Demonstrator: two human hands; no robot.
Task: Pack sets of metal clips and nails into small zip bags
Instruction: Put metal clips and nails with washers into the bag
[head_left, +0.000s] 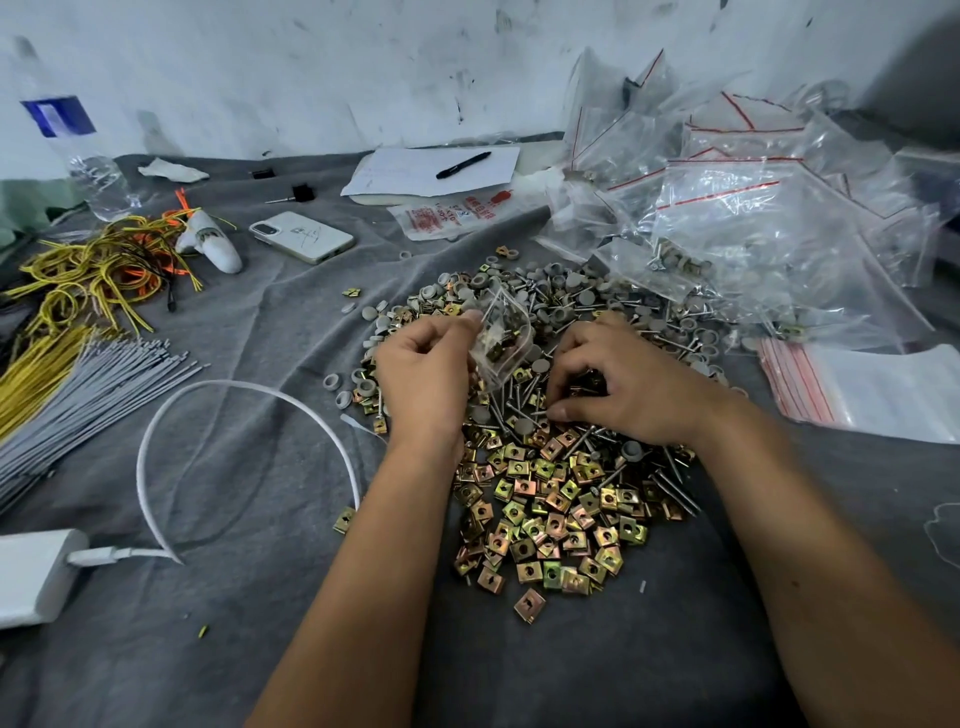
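- Two hands working over one heap: left hand (423, 371) pinching a small clear zip bag (503, 335) at its upper edge between thumb and fingers, bag hanging just above the heap with a few clips showing inside.
- Right hand (621, 387) lying knuckles-up on the heap, fingers curled down into the nails (511, 400); whether anything is being held in that grip, cannot tell.
- Spreading across the grey cloth (270, 467) on the counter: brass-coloured metal clips (550, 512) nearest the body, grey round caps (566, 288) piling at the far side, nails mixing between.
- Crowding the far right: a mound of filled zip bags (753, 218) with red seal lines, touching the heap's edge; a flat stack of empty bags (872, 387) lying just beside the right wrist.
- Lying to the left: grey cable ties (78, 395), yellow and orange wires (98, 270), a white band (234, 400) curving near the left forearm, a white charger (36, 574).
- Sitting farther back: a white phone (302, 236) face down, a black pen (463, 164) resting on paper (436, 169), a water bottle (78, 156) with a blue label.
- Showing red print: a plastic packet (457, 213) beyond the heap, writing too small to read.
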